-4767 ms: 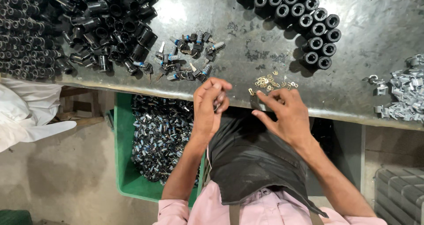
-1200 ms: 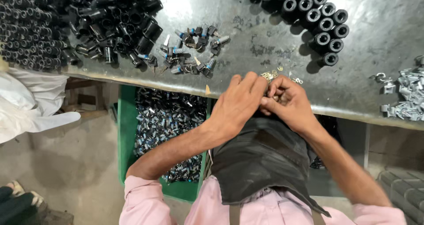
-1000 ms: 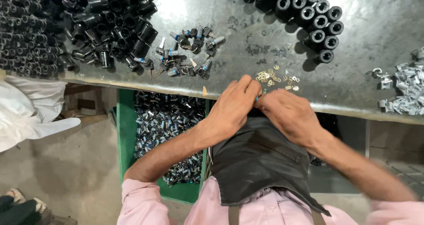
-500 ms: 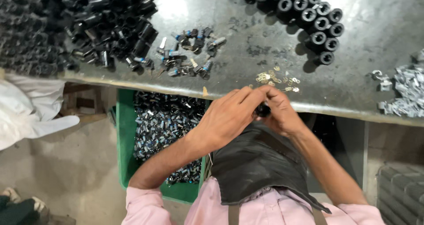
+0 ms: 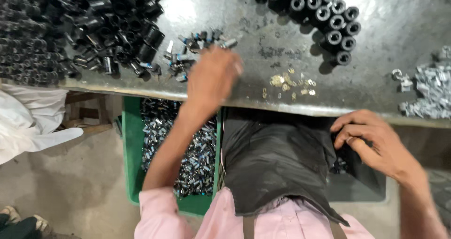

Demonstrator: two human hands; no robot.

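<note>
Small parts at your two hands

Your left hand [image 5: 212, 77] hovered over the loose cluster of small blue-and-silver parts [image 5: 197, 46] on the grey bench; your right hand [image 5: 371, 142] reached into the dark bin [image 5: 357, 182] holding similar metal pieces below the edge.

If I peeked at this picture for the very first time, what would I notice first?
Probably the big heap of black metal tubes piled at the table's far left, and the neat rows of black rings standing at the top right. Then the left hand, blurred, over the small silver and blue parts in the middle. The right hand dips below the table edge, and a green crate of shiny parts sits underneath.
</note>
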